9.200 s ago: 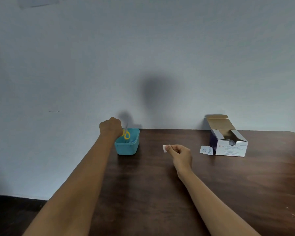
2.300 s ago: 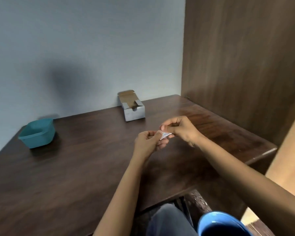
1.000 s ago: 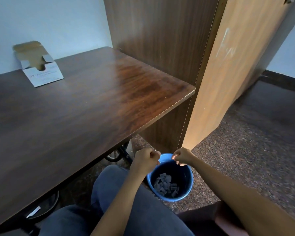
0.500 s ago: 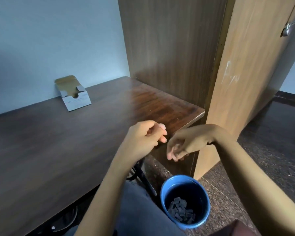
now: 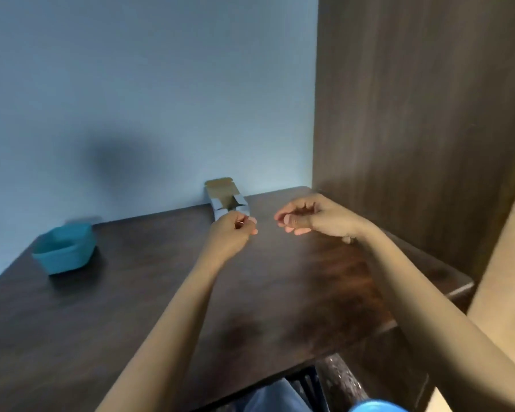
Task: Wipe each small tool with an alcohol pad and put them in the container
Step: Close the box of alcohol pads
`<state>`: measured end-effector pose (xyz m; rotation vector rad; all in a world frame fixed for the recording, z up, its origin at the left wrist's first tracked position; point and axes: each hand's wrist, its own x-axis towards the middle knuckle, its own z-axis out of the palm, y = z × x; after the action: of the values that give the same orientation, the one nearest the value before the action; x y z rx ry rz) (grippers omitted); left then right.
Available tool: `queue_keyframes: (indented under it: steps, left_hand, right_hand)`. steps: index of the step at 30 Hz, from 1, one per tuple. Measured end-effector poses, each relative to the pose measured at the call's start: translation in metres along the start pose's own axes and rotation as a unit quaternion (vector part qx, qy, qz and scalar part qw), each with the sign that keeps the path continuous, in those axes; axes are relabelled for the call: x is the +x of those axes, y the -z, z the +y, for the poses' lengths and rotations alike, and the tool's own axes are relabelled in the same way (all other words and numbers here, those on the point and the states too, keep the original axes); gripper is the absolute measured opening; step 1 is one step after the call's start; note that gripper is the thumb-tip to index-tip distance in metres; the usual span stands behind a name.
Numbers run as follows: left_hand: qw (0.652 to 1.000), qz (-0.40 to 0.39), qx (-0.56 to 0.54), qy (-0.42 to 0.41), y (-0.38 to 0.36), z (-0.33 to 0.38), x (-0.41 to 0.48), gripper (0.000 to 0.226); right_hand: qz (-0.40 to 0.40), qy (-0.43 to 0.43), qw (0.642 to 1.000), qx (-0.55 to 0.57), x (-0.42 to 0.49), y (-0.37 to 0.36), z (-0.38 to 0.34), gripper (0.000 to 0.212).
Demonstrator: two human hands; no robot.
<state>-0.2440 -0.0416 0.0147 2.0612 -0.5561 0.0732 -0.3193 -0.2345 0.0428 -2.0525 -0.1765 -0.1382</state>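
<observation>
Teal container (image 5: 64, 248) well left of box (image 5: 228, 200). Left hand (image 5: 234, 233) curled, contents unclear; right hand (image 5: 315, 218) loose, empty. Risk: careless reach knocks light box.

You can read nothing here. The one thing with a printed face is the open cardboard box (image 5: 224, 194) at the far edge of the table (image 5: 131, 307), right of its middle. That pale front face is blurred and partly hidden behind your left hand (image 5: 231, 234), so no word, brand or number can be made out on it. The teal container (image 5: 64, 248) near the table's far left corner turns only plain, blurred sides toward you.
</observation>
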Motion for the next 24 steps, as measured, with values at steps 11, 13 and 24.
queue_keyframes:
  steps: [11,13,24]
  left_hand:
    - [0.990,0.046,0.002,0.136,0.003,-0.092,0.074,0.028]
    - [0.987,0.062,-0.001,0.148,-0.002,-0.103,0.083,0.031]
    - [0.982,0.151,-0.019,0.109,-0.022,-0.135,0.129,0.066]
  right_hand:
    - [0.171,-0.136,0.931,0.294,0.142,-0.037,0.075,0.009]
    - [0.217,-0.164,0.912,0.307,0.160,-0.040,0.095,0.008]
    - [0.268,-0.184,0.898,0.297,0.257,-0.043,0.142,0.019]
